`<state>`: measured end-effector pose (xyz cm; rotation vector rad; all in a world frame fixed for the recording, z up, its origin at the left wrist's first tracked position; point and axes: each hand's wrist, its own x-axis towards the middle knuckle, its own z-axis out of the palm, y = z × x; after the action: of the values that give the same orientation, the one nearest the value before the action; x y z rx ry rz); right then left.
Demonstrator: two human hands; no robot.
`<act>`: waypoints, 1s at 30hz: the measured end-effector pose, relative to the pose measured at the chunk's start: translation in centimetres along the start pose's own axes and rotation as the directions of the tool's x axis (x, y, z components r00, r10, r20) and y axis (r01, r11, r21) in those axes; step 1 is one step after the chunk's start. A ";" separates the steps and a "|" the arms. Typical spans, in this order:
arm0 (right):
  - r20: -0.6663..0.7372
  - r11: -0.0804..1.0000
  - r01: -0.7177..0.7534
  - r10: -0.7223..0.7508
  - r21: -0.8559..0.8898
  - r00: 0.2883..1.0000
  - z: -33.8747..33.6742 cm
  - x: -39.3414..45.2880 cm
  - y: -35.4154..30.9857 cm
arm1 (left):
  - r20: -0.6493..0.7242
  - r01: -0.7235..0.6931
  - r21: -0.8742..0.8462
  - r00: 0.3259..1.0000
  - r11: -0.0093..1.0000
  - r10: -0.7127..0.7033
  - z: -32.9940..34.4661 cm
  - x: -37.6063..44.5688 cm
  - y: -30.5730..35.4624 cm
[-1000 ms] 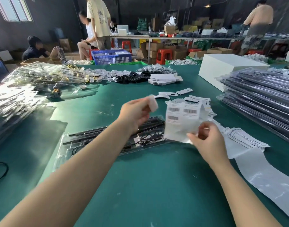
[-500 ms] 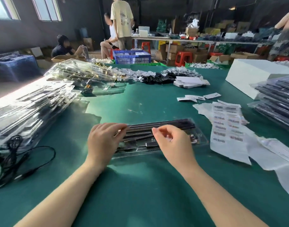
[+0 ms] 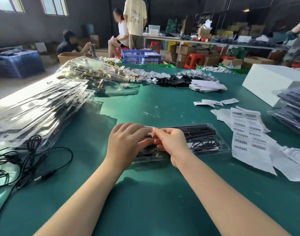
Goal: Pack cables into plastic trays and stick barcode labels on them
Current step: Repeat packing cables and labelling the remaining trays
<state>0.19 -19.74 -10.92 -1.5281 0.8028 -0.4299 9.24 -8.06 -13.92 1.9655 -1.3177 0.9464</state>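
Head view: hands (image 3: 128,142) hide the tray's (image 3: 205,142) left half.

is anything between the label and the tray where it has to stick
Nothing visible. Both hands, left and right, already have the label at the tray lid's far edge, with no other object between them.

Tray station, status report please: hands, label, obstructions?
Left hand and right hand both on clear tray, pressing barcode label at its far edge. Nothing in the way.
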 end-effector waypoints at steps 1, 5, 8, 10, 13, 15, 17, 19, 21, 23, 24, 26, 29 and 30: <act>0.001 0.997 0.031 -0.031 -0.064 1.000 -0.2 0.1 0.1 | 0.083 0.153 -0.109 0.986 0.982 -0.144 -0.2 -0.1 0.0; 0.074 0.934 0.075 -0.052 -0.348 0.996 -0.2 0.3 0.3 | 0.292 0.588 -0.311 0.807 0.747 -0.514 -1.1 -0.5 -1.4; 0.072 0.901 0.060 -0.032 -0.431 0.997 -0.1 0.3 0.2 | 0.453 0.680 -0.230 0.708 0.696 -0.542 -1.4 -0.6 -2.6; 0.073 0.887 0.048 -0.016 -0.460 0.997 -0.1 0.4 -0.1 | 0.516 0.701 -0.179 0.664 0.690 -0.541 -1.3 -0.7 -2.9; 0.088 0.850 0.051 -0.006 -0.525 0.996 0.1 0.4 -0.3 | 0.529 0.704 -0.145 0.649 0.695 -0.547 -1.1 -0.8 -2.8; 0.092 0.829 0.061 -0.012 -0.556 0.996 0.3 0.3 -0.4 | 0.532 0.687 -0.109 0.651 0.718 -0.542 -1.2 -0.8 -2.5; 0.090 0.821 0.070 -0.023 -0.567 0.996 0.3 0.4 -0.4 | 0.528 0.664 -0.081 0.661 0.743 -0.533 -1.2 -0.8 -2.2; 0.098 0.799 0.085 -0.032 -0.596 0.995 0.3 0.4 -0.4 | 0.528 0.646 -0.068 0.670 0.760 -0.522 -1.2 -0.7 -2.0; 0.115 0.716 0.144 -0.089 -0.683 0.989 0.5 0.3 -0.2 | 0.532 0.640 -0.071 0.673 0.765 -0.513 -1.2 -0.7 -1.9; 0.138 0.541 0.247 -0.235 -0.804 0.962 0.9 0.2 0.5 | 0.536 0.646 -0.076 0.669 0.760 -0.515 -1.2 -0.7 -1.8; 0.153 0.463 0.294 -0.318 -0.836 0.936 1.0 -0.2 0.9 | 0.537 0.649 -0.078 0.667 0.757 -0.517 -1.2 -0.8 -1.8; 0.268 0.286 0.437 -0.478 -0.853 0.836 0.9 -0.8 1.7 | 0.532 0.649 -0.084 0.670 0.756 -0.517 -1.2 -0.8 -1.7; 0.511 0.020 0.607 -0.518 -0.794 0.686 -0.8 -1.3 3.5 | 0.525 0.621 -0.069 0.688 0.781 -0.501 -1.4 -0.7 -1.4; 0.500 0.019 0.583 -0.493 -0.812 0.712 -1.9 -1.2 3.9 | 0.541 0.596 -0.036 0.686 0.802 -0.486 -1.7 -0.5 -1.2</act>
<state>-2.84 -20.07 -14.22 -3.1033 0.2660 -0.4388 9.88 -6.06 -13.49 2.3186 -0.9098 -0.0211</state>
